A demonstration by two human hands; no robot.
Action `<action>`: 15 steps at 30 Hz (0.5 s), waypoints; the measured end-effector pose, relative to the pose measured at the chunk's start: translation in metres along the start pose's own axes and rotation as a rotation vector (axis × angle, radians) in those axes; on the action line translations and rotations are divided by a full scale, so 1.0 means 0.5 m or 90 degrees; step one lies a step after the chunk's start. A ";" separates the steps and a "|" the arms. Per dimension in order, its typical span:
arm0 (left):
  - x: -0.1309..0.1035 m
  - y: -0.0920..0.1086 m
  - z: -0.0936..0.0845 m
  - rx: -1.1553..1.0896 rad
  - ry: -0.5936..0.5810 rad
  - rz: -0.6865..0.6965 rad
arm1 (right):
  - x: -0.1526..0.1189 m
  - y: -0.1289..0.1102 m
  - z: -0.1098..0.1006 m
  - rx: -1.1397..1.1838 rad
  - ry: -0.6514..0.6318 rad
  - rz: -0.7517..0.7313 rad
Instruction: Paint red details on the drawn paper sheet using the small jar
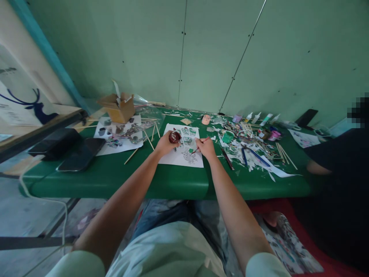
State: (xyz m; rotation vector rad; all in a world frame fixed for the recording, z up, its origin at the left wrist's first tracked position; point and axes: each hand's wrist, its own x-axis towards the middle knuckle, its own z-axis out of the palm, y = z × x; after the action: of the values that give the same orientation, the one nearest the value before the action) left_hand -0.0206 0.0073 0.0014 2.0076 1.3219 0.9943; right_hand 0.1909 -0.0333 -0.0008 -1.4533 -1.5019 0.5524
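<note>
A white sheet of paper [167, 158] with line drawings, some painted green, lies on the green table in front of me. My left hand [165, 144] grips a small jar of dark reddish-brown paint [174, 137] over the sheet's left part. In my right hand [205, 147] is a thin paintbrush [197, 148], pinched between the fingers. Its tip points down and left at an uncoloured drawing [190, 157] low on the sheet. From this height I cannot tell whether the tip touches the paper.
On the left are a phone [82, 154], a cardboard box [119, 109] and a sheet with cut pieces [100, 149]. Rightward lie paper scraps, a green paint jar [227, 137], blue-handled scissors [256, 156] and glue bottles [256, 117]. A person in dark clothing [343, 184] sits at the far right.
</note>
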 end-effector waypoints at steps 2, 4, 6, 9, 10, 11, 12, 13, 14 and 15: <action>0.000 -0.001 0.000 0.000 -0.001 0.000 | 0.000 -0.001 -0.001 0.013 0.002 -0.007; 0.001 -0.002 0.001 0.000 0.000 0.001 | 0.000 -0.001 -0.001 0.027 -0.005 -0.020; 0.002 -0.005 0.002 0.000 0.002 0.003 | 0.000 0.000 -0.001 0.029 -0.010 -0.022; 0.004 -0.008 0.003 -0.001 0.005 0.008 | 0.002 0.003 -0.001 0.014 0.004 -0.006; 0.004 -0.009 0.004 -0.002 0.006 0.009 | 0.002 0.003 -0.001 0.014 0.012 -0.001; 0.004 -0.009 0.004 -0.003 0.007 0.010 | 0.002 0.003 -0.001 0.017 0.020 0.004; 0.004 -0.009 0.004 -0.005 0.007 0.010 | 0.003 0.003 -0.001 0.022 0.025 0.007; 0.004 -0.009 0.004 -0.006 0.007 0.009 | 0.003 0.002 -0.001 0.027 0.026 0.008; 0.004 -0.008 0.004 -0.007 0.006 0.006 | 0.002 0.002 -0.002 0.030 0.023 0.005; 0.004 -0.007 0.004 -0.007 0.005 0.005 | 0.002 0.001 -0.002 0.029 0.018 0.000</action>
State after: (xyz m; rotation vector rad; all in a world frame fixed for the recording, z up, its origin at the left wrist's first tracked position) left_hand -0.0207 0.0103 -0.0019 2.0044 1.3107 1.0109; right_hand 0.1924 -0.0325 -0.0004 -1.4209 -1.4584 0.5607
